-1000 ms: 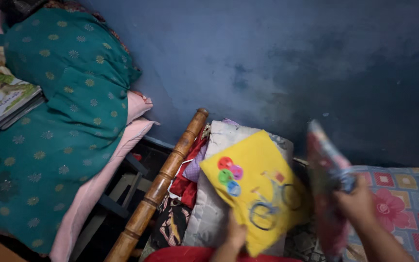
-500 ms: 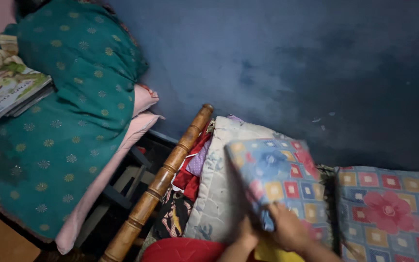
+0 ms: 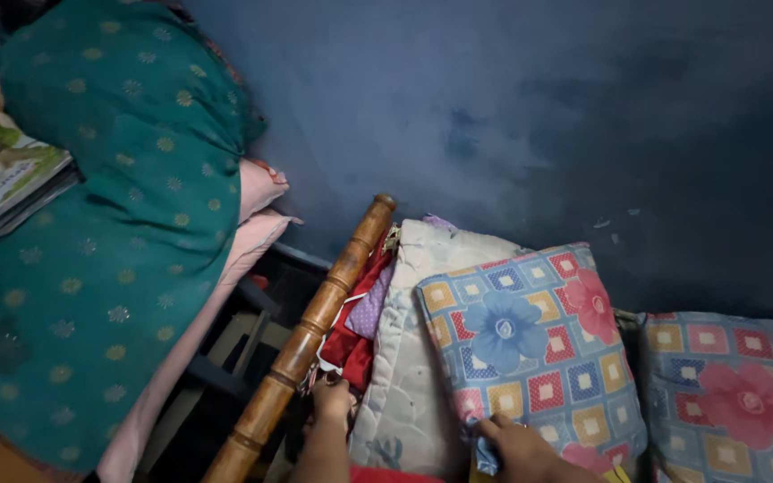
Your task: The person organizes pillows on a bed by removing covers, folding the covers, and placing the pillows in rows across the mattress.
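Head view: your hands at the bedding by the wooden rail (image 3: 301, 344).
Your right hand (image 3: 521, 447), at 5 o'clock, pinches the flowered pillow's (image 3: 530, 349) lower corner; your left hand (image 3: 331, 400), at 6 o'clock, touches red cloth (image 3: 351, 335), grip unclear.

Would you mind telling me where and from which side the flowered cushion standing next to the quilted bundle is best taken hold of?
Probably by its lower left corner, from below, where the right hand already pinches it. The flowered cushion stands on edge, leaning on the pale quilted bundle, so that corner is free, while its right edge is hemmed in by a second cushion.
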